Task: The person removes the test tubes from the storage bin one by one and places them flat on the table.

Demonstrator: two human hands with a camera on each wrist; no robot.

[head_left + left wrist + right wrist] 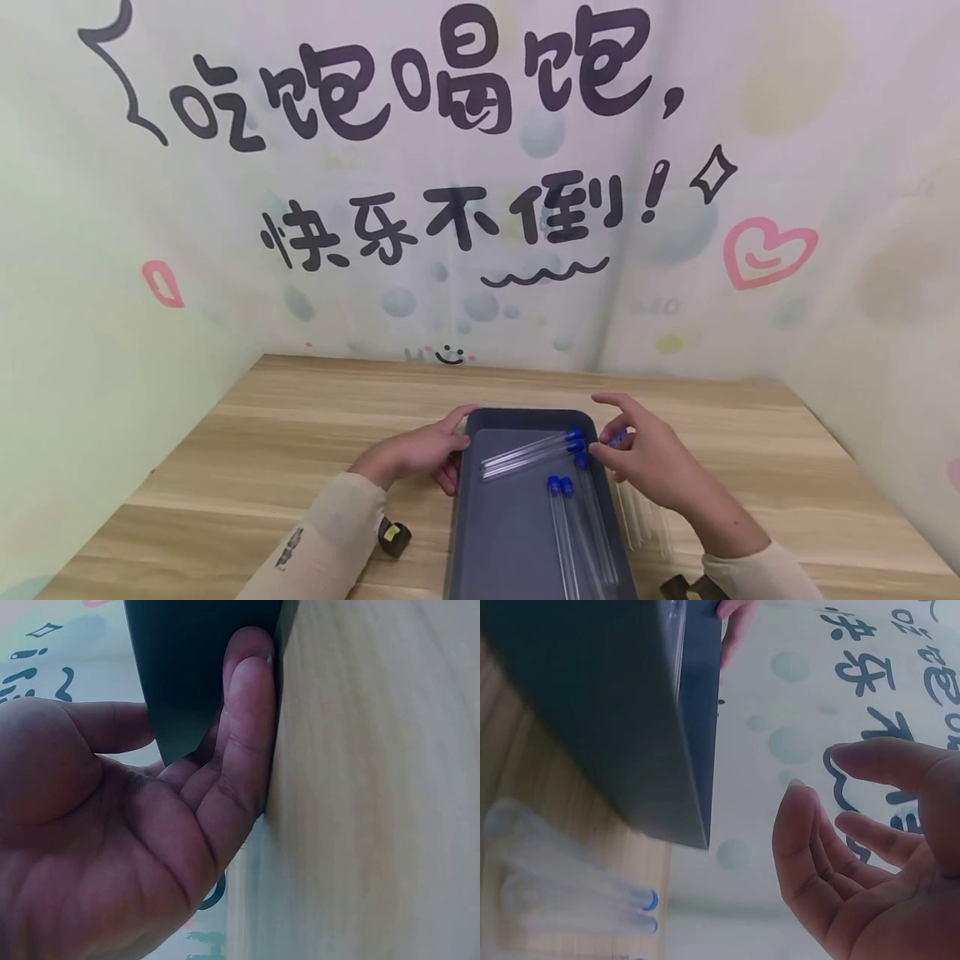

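Note:
A dark grey tray [502, 517] stands before me with several clear test tubes [566, 546] with blue caps inside. Some lie crosswise near the far end, others lengthwise along the right side. My left hand [423, 450] grips the tray's left side near the far corner; in the left wrist view its thumb is at the rim and its fingers lie along the outer wall. Over the tray's right edge hovers my right hand [648, 458], fingers loosely bent and nothing held in the right wrist view. Beneath it, more capped test tubes [577, 892] lie on the table beside the tray.
The wood-grain table [300, 400] carries the tray and tubes. A printed cloth [450, 317] with dark lettering rises behind the table, and pale cloth walls flank both sides. Black straps [393, 537] show at the wrists.

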